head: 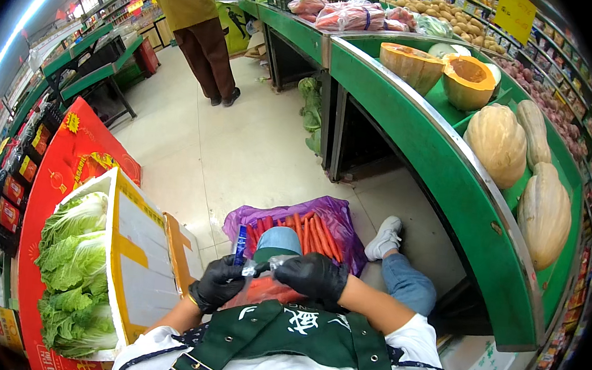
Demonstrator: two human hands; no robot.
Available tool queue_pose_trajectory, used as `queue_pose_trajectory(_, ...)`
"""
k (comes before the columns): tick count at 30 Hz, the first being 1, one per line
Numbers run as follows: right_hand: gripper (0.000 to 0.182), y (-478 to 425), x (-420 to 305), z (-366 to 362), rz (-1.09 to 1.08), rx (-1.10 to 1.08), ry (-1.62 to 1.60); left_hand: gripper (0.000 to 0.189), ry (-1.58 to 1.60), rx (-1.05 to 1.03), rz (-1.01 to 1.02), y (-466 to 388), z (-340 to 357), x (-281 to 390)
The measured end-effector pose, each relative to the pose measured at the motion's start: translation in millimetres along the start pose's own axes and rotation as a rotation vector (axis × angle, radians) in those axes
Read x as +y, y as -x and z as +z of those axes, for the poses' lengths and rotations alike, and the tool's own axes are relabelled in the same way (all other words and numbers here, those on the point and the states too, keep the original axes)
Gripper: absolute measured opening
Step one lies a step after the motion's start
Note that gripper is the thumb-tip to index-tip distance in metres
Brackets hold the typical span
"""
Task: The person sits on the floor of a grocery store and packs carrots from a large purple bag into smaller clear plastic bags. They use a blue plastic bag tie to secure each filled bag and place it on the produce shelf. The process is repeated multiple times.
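My left hand (218,284) and my right hand (312,276), both in black gloves, grip the gathered top of a transparent plastic bag (261,293) in front of my chest. Orange-red carrots show through the film; my hands and apron partly hide the bag. Just above my left hand stands a narrow blue item (240,243) bearing writing; I cannot tell what it is or whether that hand holds it. Beyond my hands, loose carrots (318,235) lie on an opened purple plastic sack (354,242) on the floor.
To my left, Chinese cabbages (73,266) fill a white foam box (114,270) beside a red printed board (91,132). A green display stand (425,138) curves along my right, bearing pumpkins (497,143). A person (198,31) stands farther off on the tiled floor (174,139).
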State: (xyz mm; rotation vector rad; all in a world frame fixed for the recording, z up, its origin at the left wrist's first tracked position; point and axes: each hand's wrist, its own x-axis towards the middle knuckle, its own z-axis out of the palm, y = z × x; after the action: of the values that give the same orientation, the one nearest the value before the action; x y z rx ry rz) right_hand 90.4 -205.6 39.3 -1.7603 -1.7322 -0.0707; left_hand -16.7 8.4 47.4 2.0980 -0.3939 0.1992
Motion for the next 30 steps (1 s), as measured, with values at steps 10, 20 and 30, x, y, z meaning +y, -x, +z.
queue_pose_trajectory(10, 0.076, -24.0, 26.2, 38.6, 0.450, 0.132, -0.908, 0.044, -0.453, -0.022, 0.043, -8.1, 2.7, -30.9)
queue_pose_trajectory(20, 0.075, -12.9, 23.8, 70.8, 0.576, 0.103, -1.267, 0.027, -0.521, -0.080, 0.071, -16.1, 18.1, -25.9)
queue_pose_trajectory(30, 0.035, 4.5, 32.5, 89.4, 0.626, 0.251, -0.791, 0.020, 0.665, -0.073, -0.623, -10.0, 27.9, -67.7)
